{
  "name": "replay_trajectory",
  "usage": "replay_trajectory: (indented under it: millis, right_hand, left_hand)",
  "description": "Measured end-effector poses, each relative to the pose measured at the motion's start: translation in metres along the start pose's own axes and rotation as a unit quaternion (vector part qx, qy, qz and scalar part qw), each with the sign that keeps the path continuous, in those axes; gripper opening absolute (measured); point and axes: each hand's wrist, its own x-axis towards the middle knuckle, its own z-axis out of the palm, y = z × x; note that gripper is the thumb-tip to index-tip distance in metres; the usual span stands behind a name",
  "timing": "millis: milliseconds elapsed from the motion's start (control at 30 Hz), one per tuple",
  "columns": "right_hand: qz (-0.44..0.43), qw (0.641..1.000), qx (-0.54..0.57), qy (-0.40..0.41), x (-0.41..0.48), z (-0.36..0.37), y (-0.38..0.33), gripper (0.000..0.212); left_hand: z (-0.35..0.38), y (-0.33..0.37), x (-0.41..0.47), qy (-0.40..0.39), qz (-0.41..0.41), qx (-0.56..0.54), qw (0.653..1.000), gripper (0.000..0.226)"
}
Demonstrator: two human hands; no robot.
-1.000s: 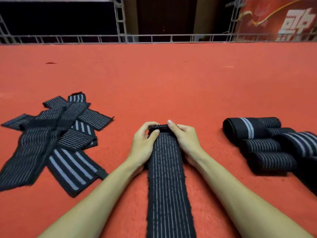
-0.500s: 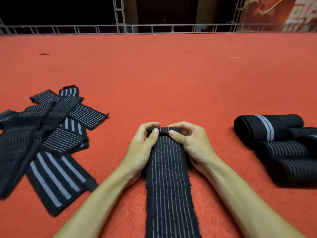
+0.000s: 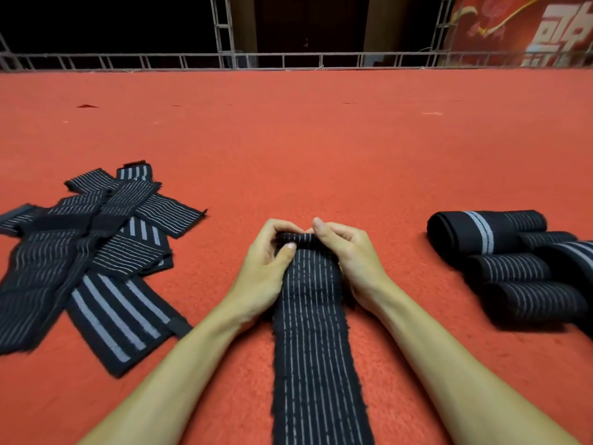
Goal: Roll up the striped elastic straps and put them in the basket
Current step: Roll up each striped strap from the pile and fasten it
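A black elastic strap with thin white stripes (image 3: pixel 316 348) lies lengthwise on the red carpet, running from the bottom edge up to my hands. Its far end is curled into a small roll. My left hand (image 3: pixel 266 271) pinches the roll's left side with thumb on top. The roll's right side is gripped by my right hand (image 3: pixel 349 255). A loose pile of flat striped straps (image 3: pixel 93 252) lies at the left. Several rolled straps (image 3: pixel 513 261) sit in a cluster at the right. No basket is in view.
Red carpet (image 3: pixel 321 149) covers the whole floor out to a metal truss rail (image 3: pixel 288 59) along the far edge. A red banner (image 3: pixel 529 30) hangs at the back right. Small bits of debris lie on the far carpet.
The roll at the strap's far end has grown thicker as both hands turned it toward me. My fingers have curled more tightly over it. The camera shifted slightly.
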Motion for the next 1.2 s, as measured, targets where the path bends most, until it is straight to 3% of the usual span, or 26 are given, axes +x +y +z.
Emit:
replay_trajectory:
  millis: [133,300,533,633,833,900,967,1100,1200]
  right_hand:
    - [0.009,1.000,0.001,0.023,-0.002,-0.002,-0.001,0.017]
    - [-0.043,0.999,0.010,0.017,-0.005,-0.009,-0.004,0.004]
    - [-0.064,0.997,-0.021,0.027,-0.005,-0.009,-0.002,0.017]
    - [-0.065,0.998,-0.023,0.011,-0.006,-0.009,-0.002,0.019]
    - [-0.042,0.999,-0.033,-0.001,-0.007,-0.009,-0.002,0.013]
    - [-0.039,0.999,0.010,-0.009,-0.007,-0.008,-0.001,0.009]
    - [-0.021,0.999,0.039,-0.001,-0.007,-0.007,-0.003,0.021]
    - [0.014,0.999,-0.037,0.017,-0.009,-0.006,-0.001,0.037]
    - [0.026,0.999,-0.041,0.013,-0.010,-0.006,-0.001,0.027]
  left_hand:
    - [0.001,-0.001,0.001,-0.002,0.004,-0.001,1.000,0.028]
    - [0.003,0.000,0.001,0.010,-0.006,-0.044,0.999,0.041]
    - [0.001,-0.001,-0.001,-0.013,-0.092,-0.128,0.987,0.031]
    - [0.003,-0.003,0.000,0.034,-0.090,-0.074,0.993,0.018]
    - [0.003,-0.001,-0.002,0.028,-0.070,0.019,0.997,0.016]
    - [0.002,0.001,-0.004,0.023,-0.066,0.012,0.998,0.014]
    - [0.002,0.005,-0.007,0.009,-0.057,0.000,0.998,0.014]
    - [0.002,0.008,-0.010,0.004,-0.054,-0.020,0.998,0.019]
    - [0.001,0.009,-0.010,0.004,-0.061,-0.024,0.998,0.028]
